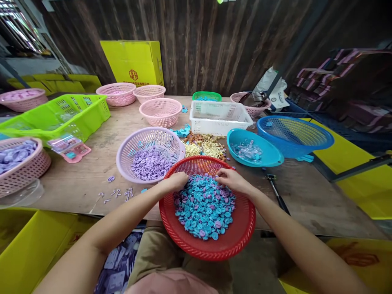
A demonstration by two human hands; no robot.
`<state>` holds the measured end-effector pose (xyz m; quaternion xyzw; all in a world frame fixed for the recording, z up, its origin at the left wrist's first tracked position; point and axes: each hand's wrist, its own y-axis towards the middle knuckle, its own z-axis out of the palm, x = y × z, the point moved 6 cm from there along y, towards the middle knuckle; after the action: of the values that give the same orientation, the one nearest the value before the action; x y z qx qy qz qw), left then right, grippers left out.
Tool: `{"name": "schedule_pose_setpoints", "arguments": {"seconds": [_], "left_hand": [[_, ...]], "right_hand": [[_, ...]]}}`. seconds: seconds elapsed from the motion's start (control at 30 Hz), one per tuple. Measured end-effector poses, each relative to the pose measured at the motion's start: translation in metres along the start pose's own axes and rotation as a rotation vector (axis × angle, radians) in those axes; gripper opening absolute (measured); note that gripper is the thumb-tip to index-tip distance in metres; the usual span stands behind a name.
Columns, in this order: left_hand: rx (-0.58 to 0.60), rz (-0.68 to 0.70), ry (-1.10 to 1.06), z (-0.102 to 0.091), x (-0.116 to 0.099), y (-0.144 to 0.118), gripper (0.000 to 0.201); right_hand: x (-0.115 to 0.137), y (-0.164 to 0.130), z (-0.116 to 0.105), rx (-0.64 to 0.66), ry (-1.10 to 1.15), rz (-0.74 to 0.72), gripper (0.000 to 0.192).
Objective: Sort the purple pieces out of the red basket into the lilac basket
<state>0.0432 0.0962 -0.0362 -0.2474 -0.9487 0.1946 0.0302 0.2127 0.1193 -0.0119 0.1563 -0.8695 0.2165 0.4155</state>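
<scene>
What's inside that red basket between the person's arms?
The red basket holds a heap of small round pieces, mostly blue with some purple mixed in. Its top layer hides whatever lies below and the basket floor underneath.

Front basket [207,254]: at table [312,196] edge, partly over lap [156,245]; front pile [202,216] inside.
Left hand [179,181]: front basket, far left part of pile.
Right hand [229,179]: same basket, far right part.
Left basket [121,159]: beyond and left of front basket, left pile [151,165] in it.
Bowl [272,158]: beyond, right.
Tool [277,192]: on table, nearer than bowl.
Carton [131,61]: back left, before wall [208,49].
</scene>
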Motion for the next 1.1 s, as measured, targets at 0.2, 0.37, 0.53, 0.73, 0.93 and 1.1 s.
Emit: {"name": "schedule_pose_setpoints", "arguments": {"seconds": [0.2, 0.37, 0.53, 0.73, 0.93, 1.1], "left_hand": [[-0.123, -0.015, -0.090, -0.014, -0.001, -0.008, 0.023], [-0.047, 0.036, -0.819, -0.020, -0.023, -0.012, 0.023], [0.177, 0.038, -1.387, -0.012, -0.059, -0.001, 0.024], [-0.018, 0.071, -1.065, -0.023, -0.074, 0.021, 0.015], [-0.217, 0.165, -0.331, -0.028, -0.106, 0.034, 0.029], [-0.215, 0.213, -0.193, -0.025, -0.117, 0.043, 0.019]], "right_hand": [[0.006, -0.027, -0.009, 0.067, 0.652, 0.029, 0.016], [0.003, -0.035, -0.009, -0.043, -0.109, 0.031, 0.012], [-0.003, -0.039, 0.017, 0.014, -0.850, 0.066, 0.021], [0.000, -0.043, 0.010, -0.027, -0.769, 0.117, 0.016], [0.013, -0.051, -0.015, -0.052, 0.098, 0.071, 0.019], [0.010, -0.055, -0.014, 0.085, 0.677, 0.140, 0.011]]}}
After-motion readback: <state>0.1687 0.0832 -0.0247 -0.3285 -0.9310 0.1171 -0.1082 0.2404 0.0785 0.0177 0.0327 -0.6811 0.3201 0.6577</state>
